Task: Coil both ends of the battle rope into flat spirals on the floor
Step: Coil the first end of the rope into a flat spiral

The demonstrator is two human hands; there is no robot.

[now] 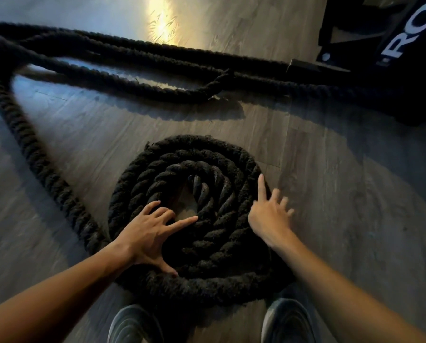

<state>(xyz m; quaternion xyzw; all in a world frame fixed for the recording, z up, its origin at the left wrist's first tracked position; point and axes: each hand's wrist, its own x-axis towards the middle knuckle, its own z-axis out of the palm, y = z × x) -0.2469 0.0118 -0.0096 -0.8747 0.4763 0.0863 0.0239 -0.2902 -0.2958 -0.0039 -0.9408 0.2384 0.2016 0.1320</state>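
Observation:
A thick black battle rope lies on the wooden floor. One end is wound into a flat spiral [194, 169] of several turns right in front of me. My left hand [150, 233] rests flat on the spiral's near-left side, fingers spread toward its centre. My right hand [269, 214] touches the spiral's right outer edge with fingers spread and straight. From the spiral's near-left side the loose rope [21, 125] runs up the left and curves across the back. The other rope end [222, 80] lies uncoiled, frayed, at the centre back.
A black rack base with white lettering [392, 38] stands at the back right, with the rope running toward it. My two dark shoes [135, 325] stand just below the spiral. A bright light glare [161, 18] falls on the floor at the back.

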